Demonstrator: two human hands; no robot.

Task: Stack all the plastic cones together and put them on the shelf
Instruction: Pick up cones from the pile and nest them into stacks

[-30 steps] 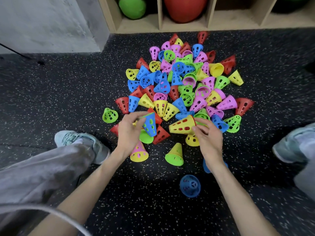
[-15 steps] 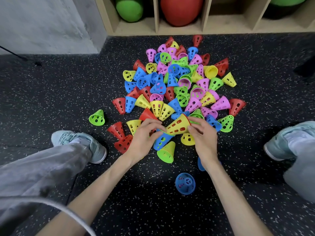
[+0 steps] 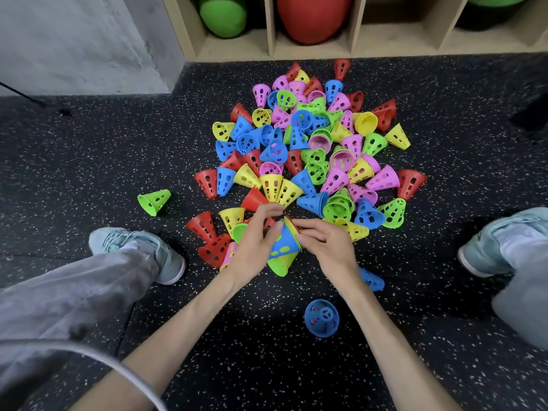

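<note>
A big pile of perforated plastic cones (image 3: pixel 311 149) in red, blue, yellow, green and pink lies on the dark speckled floor. My left hand (image 3: pixel 255 247) grips a small nested stack with a blue cone (image 3: pixel 284 243) outermost and yellow and green rims showing at its open end. My right hand (image 3: pixel 323 244) touches that stack's rim with its fingertips, fingers bent. A lone green cone (image 3: pixel 154 201) lies to the left. Two blue cones lie near me: one (image 3: pixel 321 317) open side up, another (image 3: pixel 370 280) partly hidden behind my right wrist.
A wooden shelf (image 3: pixel 311 53) with open compartments runs along the far side, holding a green ball (image 3: pixel 224 14) and a red ball (image 3: pixel 314 17). My shoes (image 3: pixel 142 247) (image 3: pixel 498 244) flank the pile. A grey wall (image 3: pixel 74 43) stands at far left.
The yellow cone my right hand held has gone into the blue cone stack in my left hand. Both hands have come together near the pile's front edge.
</note>
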